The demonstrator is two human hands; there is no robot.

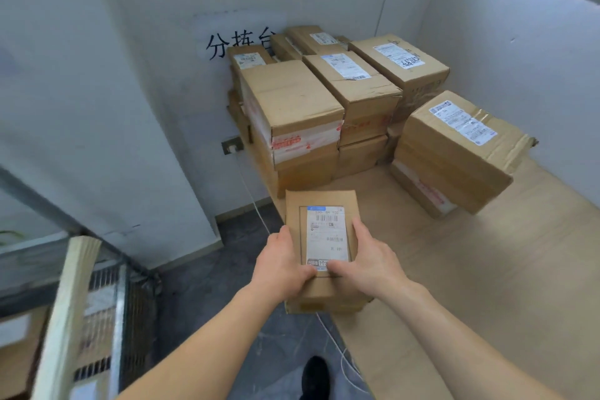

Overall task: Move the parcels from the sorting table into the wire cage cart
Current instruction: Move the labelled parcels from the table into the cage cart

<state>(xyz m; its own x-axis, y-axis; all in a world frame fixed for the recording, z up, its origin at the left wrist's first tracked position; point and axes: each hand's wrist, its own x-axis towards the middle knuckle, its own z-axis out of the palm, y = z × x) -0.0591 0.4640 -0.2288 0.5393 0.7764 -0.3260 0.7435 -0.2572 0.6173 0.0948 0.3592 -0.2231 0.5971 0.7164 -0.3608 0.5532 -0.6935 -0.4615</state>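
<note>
A small brown cardboard parcel [321, 204] with a white shipping label on top sits at the left edge of the sorting table [487, 269]. My left hand [281, 265] grips its left side, thumb on the top near the label. My right hand [363, 258] grips its right side, thumb pressed on the label's lower edge. Several larger taped parcels [292, 97] are stacked at the table's far end against the wall. The wire cage cart [107, 308] stands at the lower left, with parcels visible through its mesh.
A white partition wall with black characters stands behind the stack, and another white panel borders the table's right side. A white cable [256, 208] runs from a wall socket down past the table edge. Dark floor and my black shoe [316, 373] lie between table and cart.
</note>
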